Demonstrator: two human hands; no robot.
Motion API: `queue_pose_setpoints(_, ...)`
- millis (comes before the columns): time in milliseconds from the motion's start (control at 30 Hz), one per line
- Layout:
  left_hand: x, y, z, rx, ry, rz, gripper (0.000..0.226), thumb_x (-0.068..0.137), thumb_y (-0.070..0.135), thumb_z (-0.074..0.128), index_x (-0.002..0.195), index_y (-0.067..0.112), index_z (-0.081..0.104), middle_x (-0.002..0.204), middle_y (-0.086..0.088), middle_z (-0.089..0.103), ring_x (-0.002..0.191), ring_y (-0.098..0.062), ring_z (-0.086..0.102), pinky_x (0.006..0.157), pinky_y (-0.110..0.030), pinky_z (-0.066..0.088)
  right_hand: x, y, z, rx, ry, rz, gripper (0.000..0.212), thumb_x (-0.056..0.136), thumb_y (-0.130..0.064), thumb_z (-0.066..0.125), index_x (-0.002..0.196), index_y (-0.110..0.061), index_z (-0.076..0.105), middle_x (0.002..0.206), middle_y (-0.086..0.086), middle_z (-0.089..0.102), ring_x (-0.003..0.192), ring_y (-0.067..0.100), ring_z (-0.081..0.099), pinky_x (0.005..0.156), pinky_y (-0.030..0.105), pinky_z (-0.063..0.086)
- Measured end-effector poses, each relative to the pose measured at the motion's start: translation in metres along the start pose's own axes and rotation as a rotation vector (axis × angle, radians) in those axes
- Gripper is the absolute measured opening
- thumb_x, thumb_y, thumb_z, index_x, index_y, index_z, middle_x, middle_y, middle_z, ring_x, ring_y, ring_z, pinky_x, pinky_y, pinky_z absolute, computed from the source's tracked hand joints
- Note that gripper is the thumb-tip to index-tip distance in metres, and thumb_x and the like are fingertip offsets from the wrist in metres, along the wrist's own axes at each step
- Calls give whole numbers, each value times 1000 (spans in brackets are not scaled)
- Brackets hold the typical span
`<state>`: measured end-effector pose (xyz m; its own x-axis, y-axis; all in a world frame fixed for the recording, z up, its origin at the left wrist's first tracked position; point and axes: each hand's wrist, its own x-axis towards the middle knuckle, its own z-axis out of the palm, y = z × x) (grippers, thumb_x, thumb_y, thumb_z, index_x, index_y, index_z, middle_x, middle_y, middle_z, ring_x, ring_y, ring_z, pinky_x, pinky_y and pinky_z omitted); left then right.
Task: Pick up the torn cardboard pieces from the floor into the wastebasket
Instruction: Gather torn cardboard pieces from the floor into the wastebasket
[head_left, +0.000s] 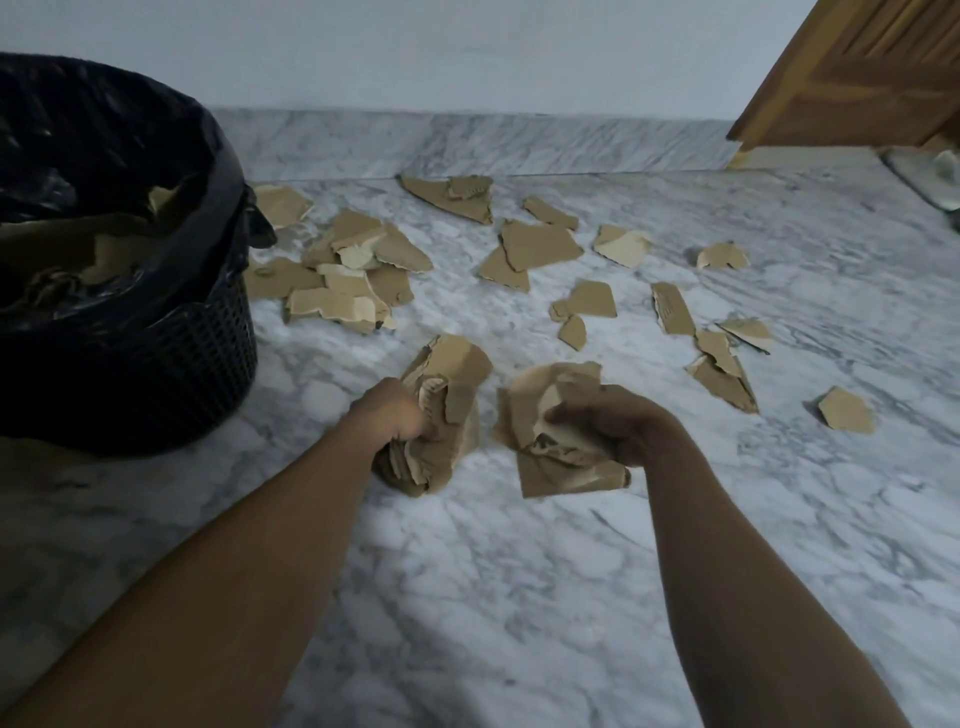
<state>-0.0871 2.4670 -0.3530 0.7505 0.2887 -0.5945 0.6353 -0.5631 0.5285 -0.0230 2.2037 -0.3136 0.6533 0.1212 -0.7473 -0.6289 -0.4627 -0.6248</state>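
Cardboard pieces (540, 244) are strewn across the marble floor (519, 571), thickest in a heap (353, 280) just beside the wastebasket (171, 364). Its black liner (208, 156) already holds some scraps, so it seems set within easy reach of the mess. Nearer the person, each hand carries a crumpled wad, probably bunched so that one trip moves several pieces. The left hand (397, 410) has its fingers clenched round one wad (457, 374), and the right hand (623, 423) grips a second wad (550, 410), both low by the floor.
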Motion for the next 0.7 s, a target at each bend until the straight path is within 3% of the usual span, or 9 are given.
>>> queue_pose_setpoints(67,-3,-1,1,1,8,5,84,65,37,89,129,1,49,126,-16,58,112,-32,59,82,-32,49,4,-1,29,-271,49,-43,77,52,-25,94,116,-3,60,105,14,68,90,29,70,71,38,61)
queue_pose_setpoints(133,-6,-2,2,2,14,0,77,68,36,88,126,1,51,124,-16,60,109,-32,60,76,-31,47,7,1,51,-460,140,-51,75,57,-24,95,118,-4,56,108,10,62,96,27,64,67,31,54)
queue_pose_setpoints(300,-18,-10,5,-3,50,-25,85,66,41,87,131,6,45,126,-15,59,109,-33,59,79,-37,53,0,15,69,-367,213,52,86,57,-26,97,122,3,48,113,13,59,113,34,62,87,43,58)
queue_pose_setpoints(400,-32,-16,9,-21,88,2,93,65,46,86,134,6,38,130,-15,56,112,-34,58,79,-38,53,-12,23,76,-414,246,59,98,54,-34,98,130,3,47,126,16,60,118,32,60,93,41,56)
queue_pose_setpoints(600,-64,-32,24,-78,119,20,93,56,56,83,128,12,43,122,-11,60,106,-32,61,84,-41,56,-30,36,93,-375,309,-20,54,64,-25,90,106,-7,60,105,10,67,88,25,63,68,31,54)
queue_pose_setpoints(700,-81,-36,26,-86,133,-7,91,62,54,81,131,12,39,127,-12,57,112,-33,59,87,-40,53,-37,41,98,-278,266,11,60,57,-19,91,106,-3,60,101,12,67,92,29,66,73,34,59)
